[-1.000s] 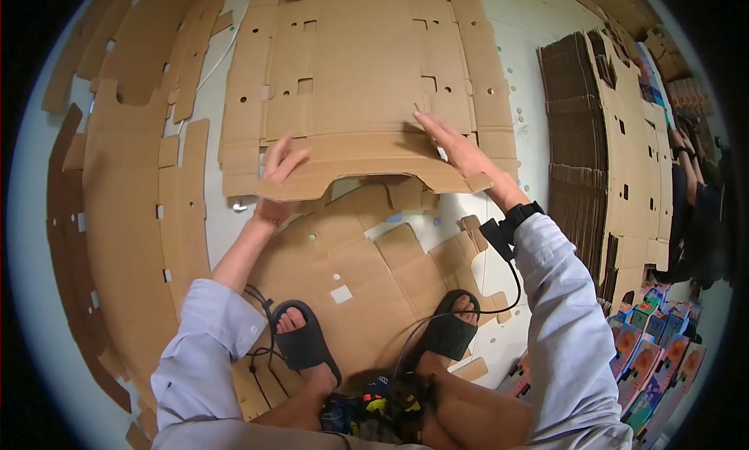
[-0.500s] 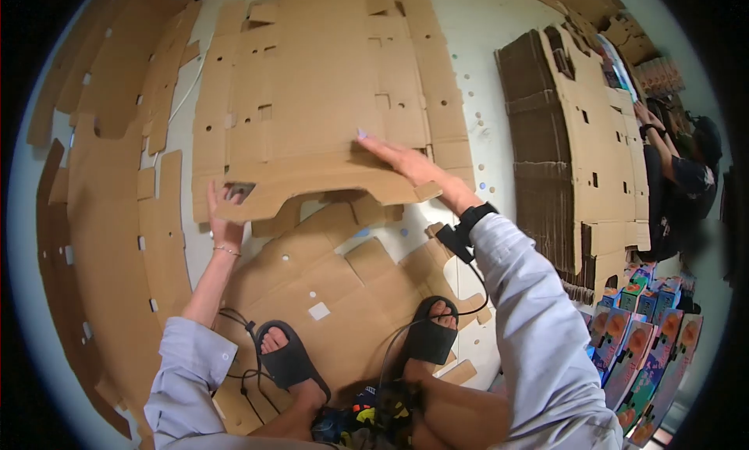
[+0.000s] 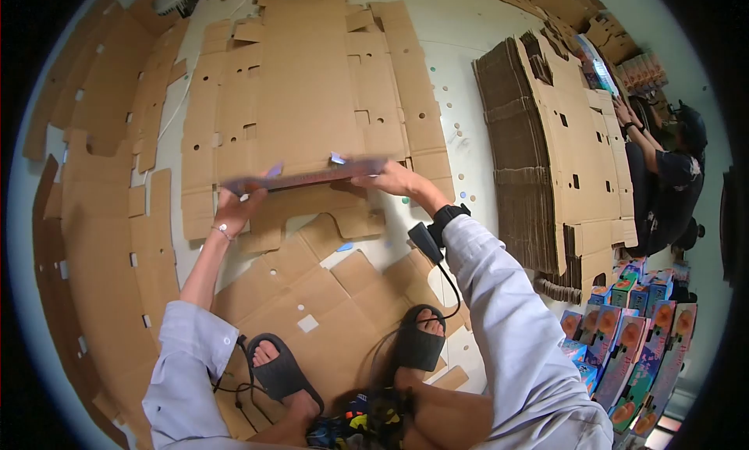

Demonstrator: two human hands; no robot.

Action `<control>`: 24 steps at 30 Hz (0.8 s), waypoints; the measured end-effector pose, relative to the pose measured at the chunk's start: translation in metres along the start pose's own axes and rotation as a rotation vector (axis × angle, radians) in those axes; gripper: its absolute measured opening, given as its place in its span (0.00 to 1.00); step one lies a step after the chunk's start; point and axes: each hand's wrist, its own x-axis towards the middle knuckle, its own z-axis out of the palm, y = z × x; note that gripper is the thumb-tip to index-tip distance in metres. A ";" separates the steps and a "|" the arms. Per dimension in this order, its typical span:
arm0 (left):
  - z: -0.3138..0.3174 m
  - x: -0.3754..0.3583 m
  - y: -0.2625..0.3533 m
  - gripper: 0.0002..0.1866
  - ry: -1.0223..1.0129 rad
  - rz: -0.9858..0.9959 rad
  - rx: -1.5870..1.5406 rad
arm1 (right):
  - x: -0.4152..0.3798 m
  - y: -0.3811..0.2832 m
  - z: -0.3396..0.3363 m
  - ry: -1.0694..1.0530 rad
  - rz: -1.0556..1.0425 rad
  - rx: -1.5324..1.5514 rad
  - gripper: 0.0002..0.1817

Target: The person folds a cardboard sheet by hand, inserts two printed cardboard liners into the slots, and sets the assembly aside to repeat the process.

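A flat unfolded cardboard box (image 3: 308, 83) lies in front of me, plain brown side up, with slots and small round holes. Its near end panel (image 3: 312, 177) is folded up and shows as a narrow, blurred strip with dark purplish print on its outer side. My left hand (image 3: 240, 206) grips the panel's left end, thumb across its outer side. At the right end my right hand (image 3: 392, 180) is closed around the panel, its fingers partly hidden behind the strip.
Another cardboard sheet (image 3: 273, 286) lies under my sandalled feet. To the left are more cardboard sheets (image 3: 101, 216). A tall stack of flattened boxes (image 3: 519, 161) stands at the right, with a person (image 3: 667, 169) beyond it and several printed boxes (image 3: 624, 356) nearer me.
The near panel has turned from its brown inner face to a steep, edge-on position. My right hand has moved from lying on the cardboard to gripping the panel's right end.
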 end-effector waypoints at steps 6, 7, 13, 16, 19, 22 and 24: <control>0.001 0.041 -0.047 0.23 0.085 -0.151 -0.390 | 0.011 -0.001 -0.008 0.118 0.118 0.058 0.29; 0.002 0.044 -0.053 0.23 0.069 -0.216 -0.436 | 0.014 0.002 -0.009 0.109 0.111 0.081 0.28; 0.003 0.030 -0.028 0.29 0.053 -0.176 -0.115 | 0.022 0.022 -0.007 0.155 0.073 0.139 0.27; 0.009 0.034 -0.028 0.30 0.109 -0.112 -0.264 | 0.020 0.017 -0.004 0.220 0.063 0.209 0.28; 0.003 0.042 -0.039 0.30 0.058 -0.121 -0.241 | 0.018 0.004 -0.001 0.237 0.107 0.322 0.25; 0.005 0.045 -0.052 0.32 0.057 -0.153 -0.303 | 0.022 0.015 0.001 0.245 0.115 0.429 0.24; 0.014 0.044 -0.048 0.33 0.097 -0.104 -0.421 | 0.022 0.015 0.002 0.234 0.129 0.486 0.24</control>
